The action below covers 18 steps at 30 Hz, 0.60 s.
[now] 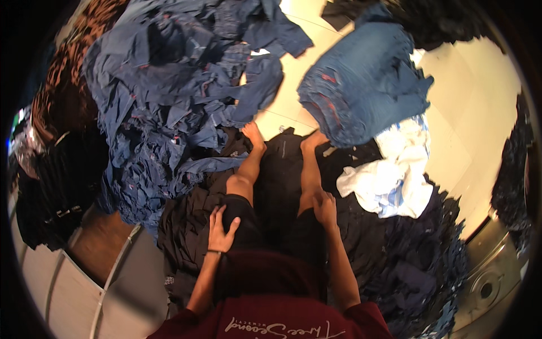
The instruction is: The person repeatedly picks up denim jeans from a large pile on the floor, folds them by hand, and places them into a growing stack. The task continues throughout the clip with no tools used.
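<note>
"So, what are the hands touching?"

"Dark shorts (244,219), worn over the thighs of a seated person. The left hand (224,228) rests loosely on top of the shorts, fingers spread, grasping nothing. The right hand (324,210) lies at the right knee, just beside the hem of the shorts, its fingers drawn together; whether anything is under them, I cannot tell."

"And what surrounds the shorts?"

"Black garments (189,226) spread on both sides of the shorts. Ahead of the shorts are 2 bare feet (252,134). Right of the shorts, a crumpled white cloth (370,181) with blue patches lies partly over dark clothing."

"Farther out?"

"Ahead and right of the shorts, a stack of blue jeans (372,73) reaches the right foot. Ahead and left of the shorts sprawls a big, loose denim heap (169,96). Pale floor (463,107) shows well to the right of the shorts, beyond the white cloth."
</note>
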Available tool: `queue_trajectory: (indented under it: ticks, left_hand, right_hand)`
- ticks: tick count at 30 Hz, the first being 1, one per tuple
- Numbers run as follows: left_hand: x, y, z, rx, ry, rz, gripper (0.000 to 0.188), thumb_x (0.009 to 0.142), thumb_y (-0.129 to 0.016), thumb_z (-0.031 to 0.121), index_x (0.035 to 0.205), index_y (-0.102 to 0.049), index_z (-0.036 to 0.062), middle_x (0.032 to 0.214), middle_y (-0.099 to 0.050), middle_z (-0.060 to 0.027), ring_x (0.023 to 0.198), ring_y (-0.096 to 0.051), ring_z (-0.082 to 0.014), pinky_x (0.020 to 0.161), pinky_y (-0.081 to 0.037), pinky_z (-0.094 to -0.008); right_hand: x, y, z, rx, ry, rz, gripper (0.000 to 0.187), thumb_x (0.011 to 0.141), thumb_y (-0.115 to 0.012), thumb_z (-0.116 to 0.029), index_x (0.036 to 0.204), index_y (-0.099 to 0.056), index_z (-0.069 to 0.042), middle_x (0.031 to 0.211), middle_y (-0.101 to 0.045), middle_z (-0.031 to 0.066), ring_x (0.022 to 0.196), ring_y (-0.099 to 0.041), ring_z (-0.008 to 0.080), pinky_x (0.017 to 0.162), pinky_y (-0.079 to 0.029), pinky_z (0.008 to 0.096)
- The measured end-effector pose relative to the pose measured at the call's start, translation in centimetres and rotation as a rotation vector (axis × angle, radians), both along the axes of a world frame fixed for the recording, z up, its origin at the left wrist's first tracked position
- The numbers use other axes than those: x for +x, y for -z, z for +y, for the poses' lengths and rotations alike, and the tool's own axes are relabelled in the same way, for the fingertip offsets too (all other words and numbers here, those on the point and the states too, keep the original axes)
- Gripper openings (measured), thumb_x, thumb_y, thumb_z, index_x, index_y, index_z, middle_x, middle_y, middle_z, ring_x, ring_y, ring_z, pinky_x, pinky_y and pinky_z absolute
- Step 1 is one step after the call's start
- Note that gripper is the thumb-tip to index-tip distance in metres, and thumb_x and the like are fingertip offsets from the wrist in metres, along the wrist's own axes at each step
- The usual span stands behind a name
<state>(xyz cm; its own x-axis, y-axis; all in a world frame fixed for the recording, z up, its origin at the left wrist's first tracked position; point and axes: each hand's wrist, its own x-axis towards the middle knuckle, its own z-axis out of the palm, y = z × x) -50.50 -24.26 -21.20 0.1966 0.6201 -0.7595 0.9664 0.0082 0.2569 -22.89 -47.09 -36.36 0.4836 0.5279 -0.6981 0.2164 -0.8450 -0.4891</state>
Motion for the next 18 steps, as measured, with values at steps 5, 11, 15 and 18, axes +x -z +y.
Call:
queue_trajectory:
  ticks: [5, 11, 15, 18]
  left_hand:
    - [-5.1, 7.1, 2.7, 0.108, -0.367, -0.171, 0.041, 0.104, -0.059, 0.038, 0.125, -0.068, 0.0036, 0.131, -0.062, -0.0241, 0.127, -0.056, -0.0366, 0.111, -0.043, -0.0415]
    - [-12.1, 24.7, 15.1, 0.436, -0.158, 0.182, 0.094, 0.085, -0.078, 0.042, 0.160, -0.029, 0.0139, 0.164, -0.025, -0.0228, 0.151, -0.027, -0.0435, 0.121, -0.025, -0.0582]
    - [-18.9, 31.5, 26.4, 0.430, 0.037, 0.638, 0.103, 0.074, -0.087, 0.036, 0.160, -0.032, 0.0309, 0.172, -0.013, -0.0167, 0.159, -0.009, -0.0363, 0.121, -0.005, -0.0721]
    - [-22.3, 31.4, 30.2, 0.248, 0.056, 0.425, 0.055, 0.081, -0.076, 0.020, 0.132, -0.055, 0.0214, 0.147, -0.052, -0.0169, 0.144, -0.043, -0.0380, 0.118, -0.024, -0.0692]
  right_hand:
    - [-2.6, 2.1, 5.9, -0.243, -0.225, -0.100, 0.029, 0.092, -0.071, -0.021, 0.116, -0.070, -0.004, 0.109, -0.071, 0.0221, 0.104, -0.065, 0.0442, 0.093, -0.050, 0.0527]
    - [-6.4, 8.6, 16.3, 0.013, -0.238, 0.047, 0.029, 0.095, -0.071, -0.018, 0.118, -0.068, -0.002, 0.108, -0.072, 0.0210, 0.104, -0.068, 0.0395, 0.090, -0.054, 0.0478]
    - [-10.8, 11.5, 19.4, -0.010, -0.179, 0.217, 0.028, 0.094, -0.073, -0.017, 0.117, -0.067, -0.002, 0.103, -0.072, 0.0177, 0.098, -0.071, 0.0285, 0.085, -0.056, 0.0387]
    - [-13.4, 11.6, 20.5, -0.109, -0.149, 0.315, 0.029, 0.094, -0.073, -0.017, 0.118, -0.067, -0.002, 0.099, -0.072, 0.0158, 0.094, -0.071, 0.0246, 0.083, -0.056, 0.0362]
